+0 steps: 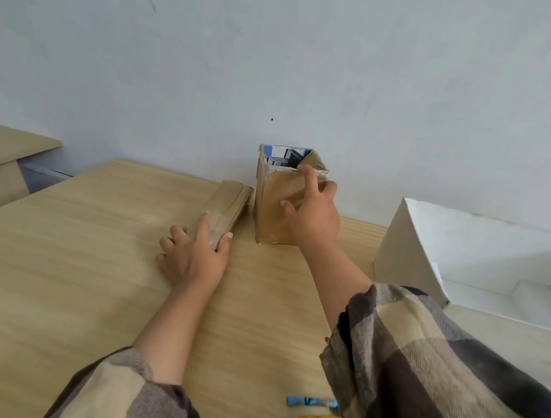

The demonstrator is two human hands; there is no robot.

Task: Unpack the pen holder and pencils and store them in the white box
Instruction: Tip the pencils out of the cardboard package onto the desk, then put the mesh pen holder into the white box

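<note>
While left hand (193, 256) is pinching near end of wrapped pencil bundle (231, 201), right hand (315, 214) is gripping upright pen holder (268, 223) at rim, near white box (407, 250).

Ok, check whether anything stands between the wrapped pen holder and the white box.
Nothing visible does. The wrapped pen holder, gripped by the right hand, stands by the wall; only bare table separates it from the white box on its right. The left hand holds the wrapped bundle on the other side.

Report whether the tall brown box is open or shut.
Open: printed packaging shows inside the brown box; the right hand hooks a finger over its rim.
</note>
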